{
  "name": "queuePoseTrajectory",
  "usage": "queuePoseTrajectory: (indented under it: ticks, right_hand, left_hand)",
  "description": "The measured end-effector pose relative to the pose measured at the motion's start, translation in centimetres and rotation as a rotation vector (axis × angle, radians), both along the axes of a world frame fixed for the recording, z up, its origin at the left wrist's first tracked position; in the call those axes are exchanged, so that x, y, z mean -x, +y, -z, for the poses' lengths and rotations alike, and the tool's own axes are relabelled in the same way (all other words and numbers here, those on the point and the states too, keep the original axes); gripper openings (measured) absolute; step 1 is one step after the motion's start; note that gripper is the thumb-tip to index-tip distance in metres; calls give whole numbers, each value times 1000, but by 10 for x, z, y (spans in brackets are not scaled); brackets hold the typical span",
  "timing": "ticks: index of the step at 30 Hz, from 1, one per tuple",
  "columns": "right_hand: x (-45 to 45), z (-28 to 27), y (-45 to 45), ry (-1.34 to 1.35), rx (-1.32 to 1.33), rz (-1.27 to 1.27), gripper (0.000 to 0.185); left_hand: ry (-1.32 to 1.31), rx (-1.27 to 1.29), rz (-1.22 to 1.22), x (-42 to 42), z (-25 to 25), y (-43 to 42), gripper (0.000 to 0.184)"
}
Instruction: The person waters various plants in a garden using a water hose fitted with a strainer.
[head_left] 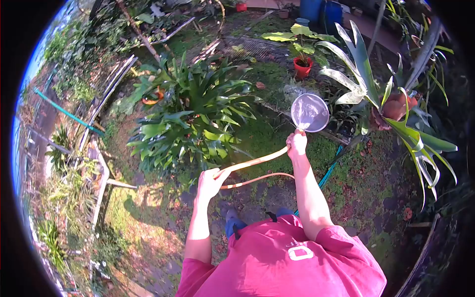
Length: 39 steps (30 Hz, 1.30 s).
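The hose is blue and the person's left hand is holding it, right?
Not quite: the hose isn't blue. The head view shows that it's orange. The person's left hand is holding it, just as you said.

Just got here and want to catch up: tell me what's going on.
A person in a pink shirt is holding a hose outdoors. The left hand grips it further back; the right hand holds it by a pale round piece, whose exact nature is unclear. Ahead are a leafy plant and, further off, a red pot.
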State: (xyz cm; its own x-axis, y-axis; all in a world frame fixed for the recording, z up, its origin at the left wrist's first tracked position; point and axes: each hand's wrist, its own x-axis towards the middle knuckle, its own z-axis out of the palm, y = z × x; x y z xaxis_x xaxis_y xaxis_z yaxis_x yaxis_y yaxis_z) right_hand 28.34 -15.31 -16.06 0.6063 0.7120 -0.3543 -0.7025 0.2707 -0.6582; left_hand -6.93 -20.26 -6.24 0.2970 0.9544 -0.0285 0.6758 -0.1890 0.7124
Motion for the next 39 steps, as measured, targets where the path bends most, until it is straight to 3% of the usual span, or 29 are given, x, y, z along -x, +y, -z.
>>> queuePoseTrajectory:
  ticks: [4,13,21,26,32,36,39]
  right_hand:
    - [15,2,-17,-92,-8,157,5]
    - [102,-92,-94,-319,161,419,11]
    - [141,-186,-165,-496,94,494,13]
    - [131,-233,-219,-558,66,546,14]
    - [162,-246,-281,-632,102,458,14]
    - [187,-246,-291,-603,82,546,12]
    - [208,-251,-298,-608,110,437,11]
  left_hand:
    - [32,106,221,22,0,31,42]
    - [-143,243,583,114,-7,32,40]
    - [-288,106,707,149,-31,-22,50]
    - [-346,102,735,150,-74,-90,47]
    - [-331,132,755,188,-87,-161,48]
    - [-301,106,715,217,-97,-177,49]
    - [-309,70,725,236,-97,-184,50]
